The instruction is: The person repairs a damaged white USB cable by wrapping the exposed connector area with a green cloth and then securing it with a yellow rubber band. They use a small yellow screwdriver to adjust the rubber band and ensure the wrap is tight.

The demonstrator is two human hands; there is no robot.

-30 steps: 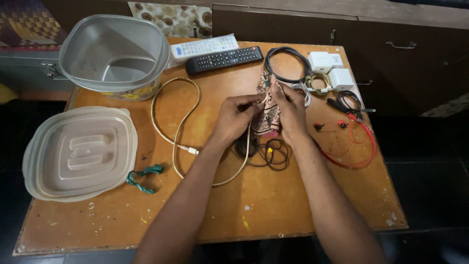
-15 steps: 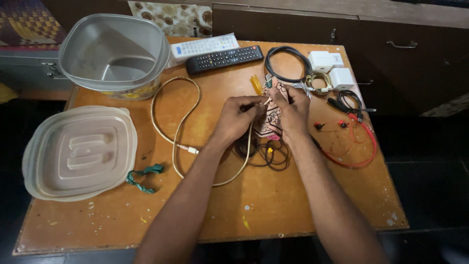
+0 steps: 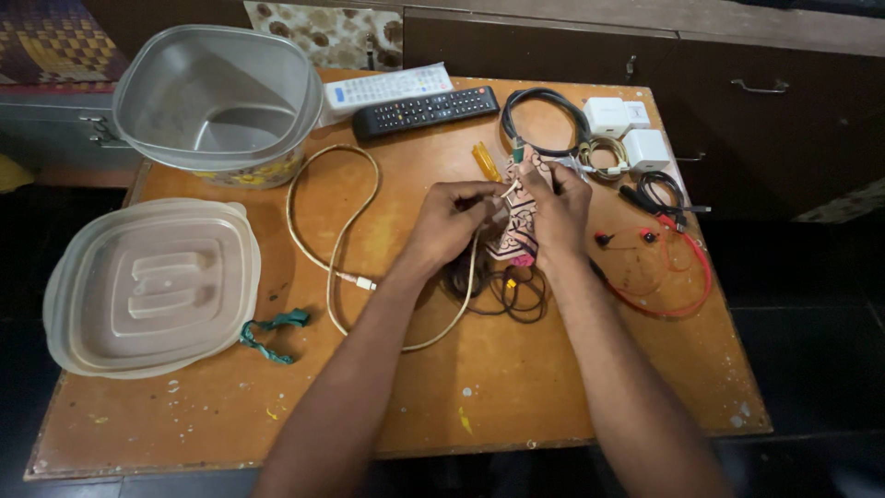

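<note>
Both hands meet over the middle of the wooden table [image 3: 572, 406], at a small patterned pouch [image 3: 518, 231] in pink, black and cream; the left hand [image 3: 449, 221] pinches the pouch's upper edge from its left side, fingers narrowed onto the fabric; the right hand [image 3: 558, 205] wraps the pouch from its right side, fingers curled round it and closed on it; the pouch stands roughly upright between the two hands, its lower end just above a tangle of thin dark wire [image 3: 512, 290] that lies on the table directly below the pouch; whether a thin pale cord runs through the fingers at the pouch's top is hard to tell, since the hands cover it

Left of the pouch a long beige cable [image 3: 323, 249] loops across the table, one end with a small plug lying near the left wrist; farther left of the pouch lies a square translucent lid [image 3: 147, 286], and beside the lid a short green tie [image 3: 267, 334]; up and left of the pouch stands an empty grey plastic tub [image 3: 217, 97]

Above the pouch lie a black remote [image 3: 426, 111] and a white remote [image 3: 385, 88], side by side; just above the pouch sits a small yellow piece [image 3: 486, 161], and a coiled black cable [image 3: 544, 120]; up and right of the pouch are two white chargers [image 3: 627, 134]; right of the pouch lies a red neckband earphone [image 3: 668, 267], with a bundle of black cable [image 3: 659, 194] just above it
</note>
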